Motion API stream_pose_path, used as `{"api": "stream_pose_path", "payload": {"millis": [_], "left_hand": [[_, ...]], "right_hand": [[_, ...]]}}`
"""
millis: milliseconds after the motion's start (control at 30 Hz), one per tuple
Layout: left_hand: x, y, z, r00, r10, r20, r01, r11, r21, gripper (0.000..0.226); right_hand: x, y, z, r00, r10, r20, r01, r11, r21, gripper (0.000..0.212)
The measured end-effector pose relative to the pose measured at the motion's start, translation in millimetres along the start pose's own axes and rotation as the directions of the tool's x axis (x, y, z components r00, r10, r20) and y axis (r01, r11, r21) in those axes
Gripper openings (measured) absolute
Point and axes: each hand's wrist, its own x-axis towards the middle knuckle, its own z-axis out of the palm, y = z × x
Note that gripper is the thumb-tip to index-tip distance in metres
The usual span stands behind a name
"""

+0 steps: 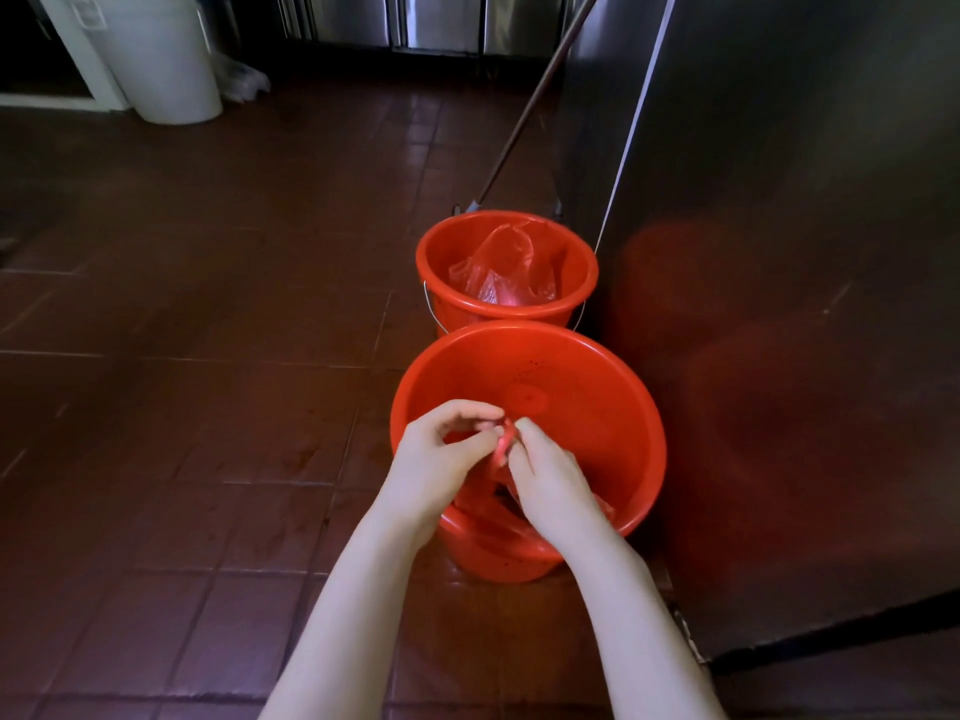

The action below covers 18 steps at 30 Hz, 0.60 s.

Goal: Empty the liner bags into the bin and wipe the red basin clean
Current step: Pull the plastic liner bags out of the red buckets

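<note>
**Bag neck, pinched over the basin**

- Left hand: fingers curled, with thumb and fingertips pinching the twisted neck of the red bag.
- Right hand: curled likewise, pinching the same neck from the right. The two hands nearly touch.
- Step, as judged: loosening the knot.
- Handling: the film looks thin and may tear. Tease the twist apart with the fingertips and keep the mouth up until it is over the bin.
- Bag body: hangs below the hands, against the near wall of the basin.
- Basin: directly under both hands, seated on a bucket. Dark specks show on its far wall.
- Far bucket: just beyond the basin, holding a second bag.
- White bin: far left, well apart.
</note>
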Motion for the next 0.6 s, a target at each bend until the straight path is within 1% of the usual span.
{"api": "stream_pose_path", "payload": {"millis": [100, 167, 233, 300, 367, 433, 467, 533, 600], "left_hand": [[2.1, -3.4, -3.5, 0.987, -0.086, -0.133, 0.087, 0.996, 0.002, 0.021], [1.9, -4.3, -6.5, 0.983, -0.137, -0.119, 0.141, 0.99, 0.029, 0.014], [0.9, -4.3, -8.5, 0.984, -0.156, -0.09, 0.162, 0.985, 0.066, 0.015], [0.4, -4.6, -8.1, 0.983, -0.156, -0.099, 0.168, 0.979, 0.117, 0.02], [0.9, -6.6, -5.4, 0.977, -0.184, -0.11, 0.196, 0.974, 0.115, 0.021], [1.5, -6.0, -3.2, 0.962, -0.258, -0.089, 0.264, 0.963, 0.06, 0.018], [1.6, -4.7, -2.4, 0.951, -0.304, -0.053, 0.305, 0.952, 0.009, 0.018], [2.1, -0.9, -1.6, 0.923, -0.383, 0.026, 0.383, 0.916, -0.121, 0.017], [3.2, 0.7, -1.7, 0.898, -0.436, 0.069, 0.44, 0.873, -0.213, 0.018]], "right_hand": [[-1.4, 1.0, -2.2, 0.996, -0.033, 0.082, 0.035, 0.999, -0.015, 0.023], [-2.7, 2.6, -0.7, 0.989, -0.04, 0.143, 0.047, 0.998, -0.045, 0.022], [-3.3, 3.7, 1.2, 0.982, -0.036, 0.184, 0.038, 0.999, -0.01, 0.022], [-3.6, 3.4, 2.2, 0.985, -0.047, 0.168, 0.04, 0.998, 0.046, 0.027], [-3.9, 2.0, 1.6, 0.995, -0.075, 0.072, 0.068, 0.993, 0.095, 0.032], [-4.4, 1.1, -0.3, 0.994, -0.112, -0.019, 0.114, 0.974, 0.196, 0.03], [-4.7, 0.8, -1.8, 0.99, -0.14, -0.036, 0.144, 0.962, 0.233, 0.031], [-5.5, -0.3, -5.0, 0.981, -0.191, -0.018, 0.19, 0.949, 0.253, 0.034], [-5.1, 0.0, -7.2, 0.974, -0.228, 0.012, 0.218, 0.942, 0.257, 0.033]]}}
